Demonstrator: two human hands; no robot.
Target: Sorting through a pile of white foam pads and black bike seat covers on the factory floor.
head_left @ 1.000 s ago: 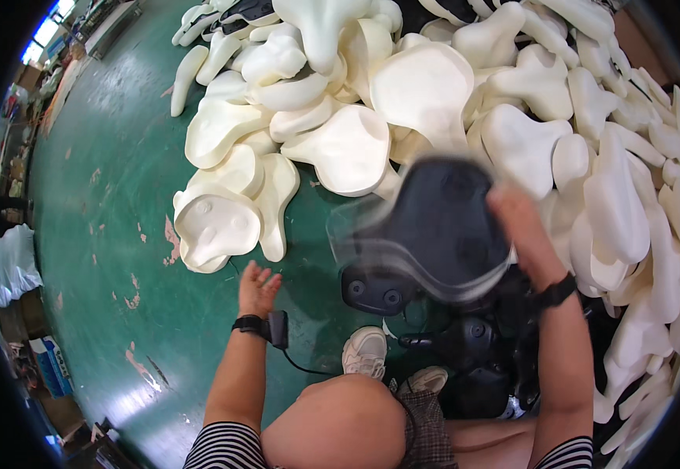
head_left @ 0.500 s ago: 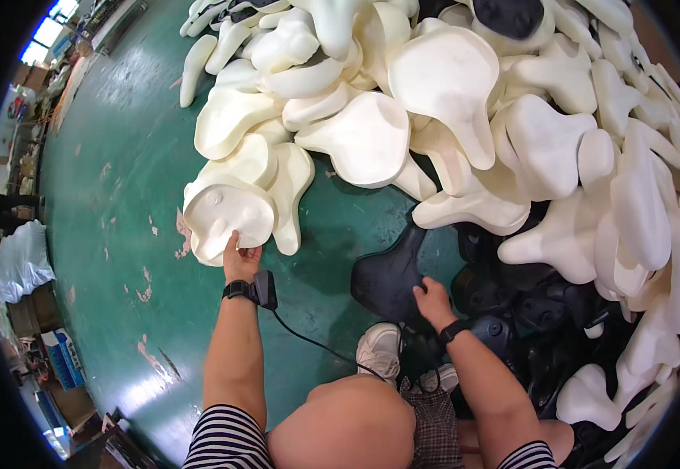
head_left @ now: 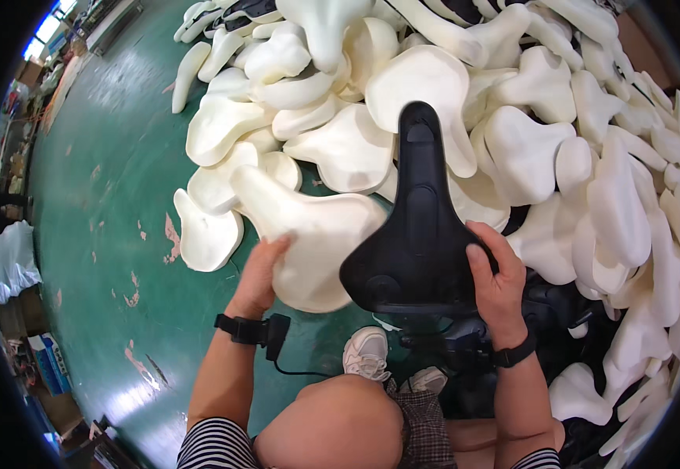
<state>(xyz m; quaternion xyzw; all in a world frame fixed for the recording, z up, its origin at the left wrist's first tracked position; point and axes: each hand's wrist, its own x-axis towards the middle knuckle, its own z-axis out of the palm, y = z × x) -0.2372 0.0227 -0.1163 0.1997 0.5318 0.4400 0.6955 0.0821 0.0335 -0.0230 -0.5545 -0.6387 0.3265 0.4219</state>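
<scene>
My left hand [head_left: 259, 273] is closed on the edge of a cream foam saddle pad [head_left: 316, 234], its broad end low and its narrow nose pointing up and left. In my right hand [head_left: 499, 280] is a black bicycle saddle base [head_left: 420, 227], gripped by its right rim with thumb and fingers. The base is held up with its nose away from me, and its wide rear is near. Both pieces are side by side above the floor; the base's left corner comes close to the foam pad or overlaps it.
A big heap of cream foam pads [head_left: 527, 148] spreads from the far middle round to the right. More black bases [head_left: 547, 309] lie right of my feet. A single pad [head_left: 207, 234] rests on the green floor [head_left: 98, 234]. Boxes [head_left: 47, 363] line the left edge.
My left hand has taken a foam pad and brought it right, toward the middle. My right hand has raised the black base off the floor and turned its nose away from me.
</scene>
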